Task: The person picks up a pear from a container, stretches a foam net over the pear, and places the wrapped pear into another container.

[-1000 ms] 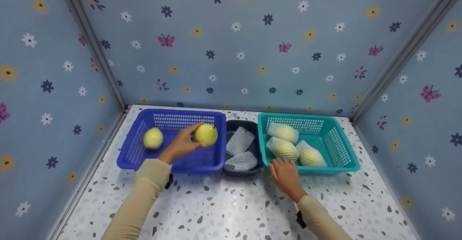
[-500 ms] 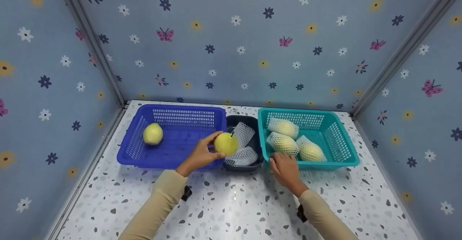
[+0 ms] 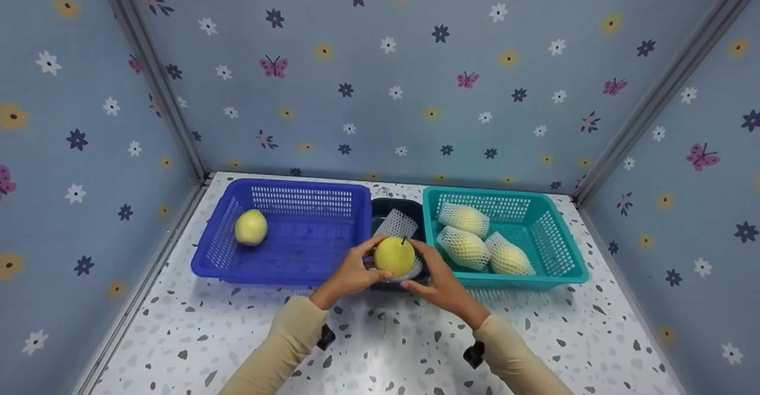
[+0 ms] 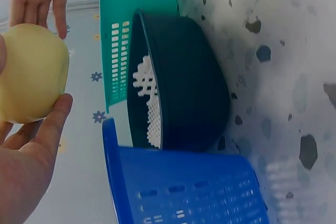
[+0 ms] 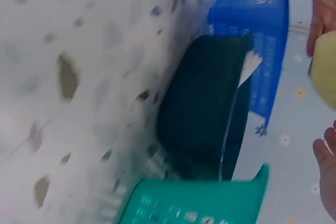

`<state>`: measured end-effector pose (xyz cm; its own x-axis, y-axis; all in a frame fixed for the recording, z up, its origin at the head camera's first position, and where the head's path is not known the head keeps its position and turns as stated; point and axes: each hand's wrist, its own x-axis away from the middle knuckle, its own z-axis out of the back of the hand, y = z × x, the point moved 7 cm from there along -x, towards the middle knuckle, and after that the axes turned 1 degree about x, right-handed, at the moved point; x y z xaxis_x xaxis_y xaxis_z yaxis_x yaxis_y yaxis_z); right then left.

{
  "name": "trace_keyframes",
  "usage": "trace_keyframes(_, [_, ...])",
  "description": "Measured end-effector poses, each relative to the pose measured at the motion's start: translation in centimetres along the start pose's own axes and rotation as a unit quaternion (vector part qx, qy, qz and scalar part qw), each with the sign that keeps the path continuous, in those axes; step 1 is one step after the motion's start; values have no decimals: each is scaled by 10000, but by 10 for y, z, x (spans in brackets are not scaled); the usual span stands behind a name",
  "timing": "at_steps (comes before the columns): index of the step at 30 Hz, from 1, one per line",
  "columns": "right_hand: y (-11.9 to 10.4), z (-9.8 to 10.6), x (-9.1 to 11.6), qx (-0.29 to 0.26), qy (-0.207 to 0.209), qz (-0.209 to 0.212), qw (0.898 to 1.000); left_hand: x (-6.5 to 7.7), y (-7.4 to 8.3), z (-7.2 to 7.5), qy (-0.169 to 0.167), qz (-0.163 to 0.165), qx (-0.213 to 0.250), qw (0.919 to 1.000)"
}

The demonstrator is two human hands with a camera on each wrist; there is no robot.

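A round yellow pear (image 3: 395, 256) with a dark stem is held up over the small dark bin (image 3: 380, 206). My left hand (image 3: 351, 273) grips it from the left between thumb and fingers. On its other side, my right hand (image 3: 442, 282) has thumb and fingers spread, fingertips right at the pear's edge. In the right wrist view a gap shows between the right hand (image 5: 329, 174) and the pear (image 5: 325, 72). White foam net sleeves (image 3: 399, 223) lie in the bin, one partly hidden behind the pear.
To the left, a blue basket (image 3: 297, 278) contains one bare pear (image 3: 251, 227). The teal basket (image 3: 558, 278) on the right contains three pears in foam nets (image 3: 465, 247). Flower-patterned panels (image 3: 392, 86) enclose the speckled white tabletop (image 3: 380, 347) at back and sides.
My left hand has carried the pear rightward from over the blue basket to over the dark bin. My right hand has left the teal basket's rim and come beside the pear.
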<state>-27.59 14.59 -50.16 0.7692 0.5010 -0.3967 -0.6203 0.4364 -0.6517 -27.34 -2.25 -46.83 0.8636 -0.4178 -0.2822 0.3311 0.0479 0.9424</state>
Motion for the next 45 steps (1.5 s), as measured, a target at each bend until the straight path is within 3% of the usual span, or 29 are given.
trace_keyframes(3, [-9, -3, -3, -234, 134, 59, 9996, 4, 0, -8, -70, -46, -125, 9999])
trace_keyframes(7, [-32, 2, -6, -298, 372, 417, 9980, 7, -14, -14, -12, -170, -332, 9993])
trace_keyframes(11, [-51, 8, -5, -476, 279, 469, 9974, 10, -32, -16, -8, -129, -526, 9985])
trace_keyframes(14, [-49, 6, -1, -669, 114, 304, 9972, 14, -38, -18, -103, -34, -656, 9978])
trace_keyframes(22, [-36, -8, 15, -842, -249, 65, 9961, 29, -52, -26, -304, 348, -941, 9945])
trace_keyframes(30, [-21, -27, 29, -1000, -829, -589, 9898, 39, -71, -36, -539, 384, -1408, 9878])
trace_keyframes(37, [2, -48, 41, -962, -1201, -597, 9863, 48, -89, -42, -854, 599, -1479, 9835])
trace_keyframes(41, [23, -62, 49, -949, -1349, -672, 9840, 54, -96, -45, -918, 690, -1496, 9821])
trace_keyframes(45, [29, -69, 52, -984, -1481, -602, 9822, 58, -100, -48, -938, 713, -1458, 9823])
